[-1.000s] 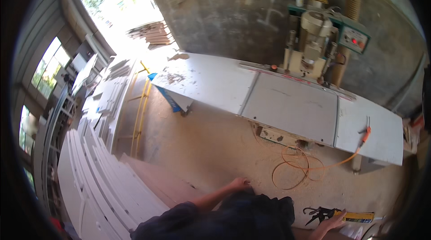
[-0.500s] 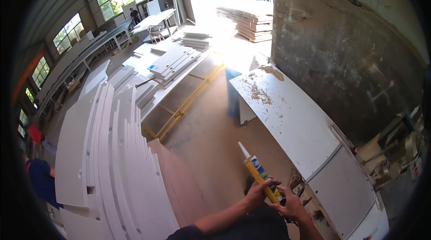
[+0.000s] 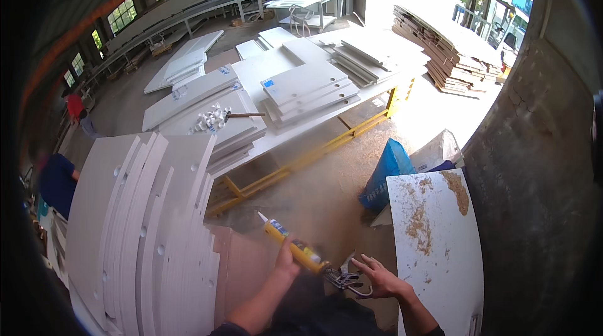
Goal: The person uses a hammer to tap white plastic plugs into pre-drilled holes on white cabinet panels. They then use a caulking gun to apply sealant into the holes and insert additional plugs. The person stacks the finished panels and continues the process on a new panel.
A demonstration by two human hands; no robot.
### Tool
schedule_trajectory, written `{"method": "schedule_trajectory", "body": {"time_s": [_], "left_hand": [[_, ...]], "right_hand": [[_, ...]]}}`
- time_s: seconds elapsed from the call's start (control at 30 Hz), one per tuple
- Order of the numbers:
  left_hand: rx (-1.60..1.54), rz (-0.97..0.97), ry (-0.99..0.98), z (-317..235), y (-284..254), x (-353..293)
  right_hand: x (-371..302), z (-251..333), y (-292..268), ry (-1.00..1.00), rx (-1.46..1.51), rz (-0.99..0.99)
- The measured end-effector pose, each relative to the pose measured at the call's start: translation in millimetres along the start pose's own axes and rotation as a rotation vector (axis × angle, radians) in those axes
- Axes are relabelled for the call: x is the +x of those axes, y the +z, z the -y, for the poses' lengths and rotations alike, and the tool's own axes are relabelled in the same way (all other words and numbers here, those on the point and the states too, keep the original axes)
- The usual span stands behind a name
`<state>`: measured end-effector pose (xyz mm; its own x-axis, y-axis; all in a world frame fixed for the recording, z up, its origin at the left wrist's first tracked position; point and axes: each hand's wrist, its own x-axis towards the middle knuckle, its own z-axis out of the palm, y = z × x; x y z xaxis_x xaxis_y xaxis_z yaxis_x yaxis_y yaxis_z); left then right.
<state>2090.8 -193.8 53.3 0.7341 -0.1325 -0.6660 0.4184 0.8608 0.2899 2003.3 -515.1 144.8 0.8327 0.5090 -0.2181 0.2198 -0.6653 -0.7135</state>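
A yellow sealant cartridge (image 3: pixel 300 253) with a white pointed nozzle sits in a metal caulking gun (image 3: pixel 344 277), tilted up toward the far left. My left hand (image 3: pixel 287 257) is closed around the cartridge's middle. At the gun's rear, my right hand (image 3: pixel 382 278) is beside the trigger and looped handle, its fingers stretched out and apart. The handle appears to touch this palm; the thumb is hard to make out. Below the gun lies my dark clothing, partly covered by my forearms.
Stacked white panels (image 3: pixel 125 223) stand close on the left. Beyond them, a yellow-framed table (image 3: pixel 301 159) bears more panels. To the right are a dusty white board (image 3: pixel 411 273), a blue bag (image 3: pixel 384 176) and a dark wall (image 3: pixel 512 210). One person (image 3: pixel 58 182) is at far left.
My view has swung right, taking in more of the doorway. My right hand has shifted from the cartridge's rear to the gun's handle end, its fingers now extended. My left hand still grips the cartridge.
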Motion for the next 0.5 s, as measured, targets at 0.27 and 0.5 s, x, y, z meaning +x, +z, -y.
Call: {"method": "schedule_trajectory", "body": {"time_s": [0.27,0.5], "left_hand": [[-0.036,0.015,-0.200,-40.6,163.2,194.2],[0.095,0.277,-0.242,-109.5,361.4,305.4]], "right_hand": [[179.3,-45.9,-134.3,0.040,-0.144,-0.262],[321.7,-105.2,-243.0,-0.024,0.371,-0.302]]}}
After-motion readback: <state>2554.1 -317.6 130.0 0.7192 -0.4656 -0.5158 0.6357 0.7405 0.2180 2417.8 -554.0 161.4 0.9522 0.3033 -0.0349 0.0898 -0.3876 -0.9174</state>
